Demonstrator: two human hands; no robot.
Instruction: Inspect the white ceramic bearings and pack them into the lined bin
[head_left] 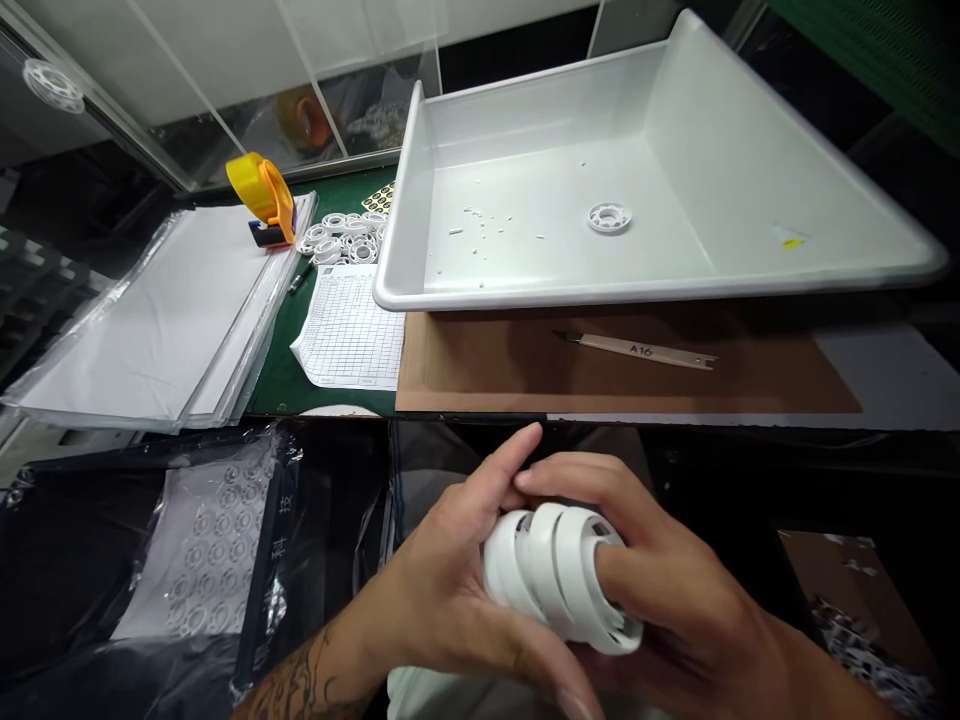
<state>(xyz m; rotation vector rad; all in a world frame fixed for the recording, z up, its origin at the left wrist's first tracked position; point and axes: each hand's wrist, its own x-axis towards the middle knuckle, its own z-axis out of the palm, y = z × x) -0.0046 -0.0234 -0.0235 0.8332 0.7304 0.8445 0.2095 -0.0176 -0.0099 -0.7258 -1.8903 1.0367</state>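
A short stack of white plastic rings point(541, 570) is held between my two hands, below the table's front edge. My left hand point(457, 590) cups its left end, with the fingers behind and the thumb running along underneath. My right hand point(675, 580) grips the right end, a finger pressed against the face of the outermost ring. That ring shows slots around its inner part. The rings sit slightly out of line with each other. The far side of the stack and some fingertips are hidden.
A large white tray point(525, 298) holds one white ring point(609, 218) and small scraps. In front lies a craft knife point(637, 348) on brown cardboard point(480, 370). Leftward are a ring pile point(345, 240), a printed form point(352, 330), a tape dispenser point(266, 200) and bagged sheets point(150, 320).
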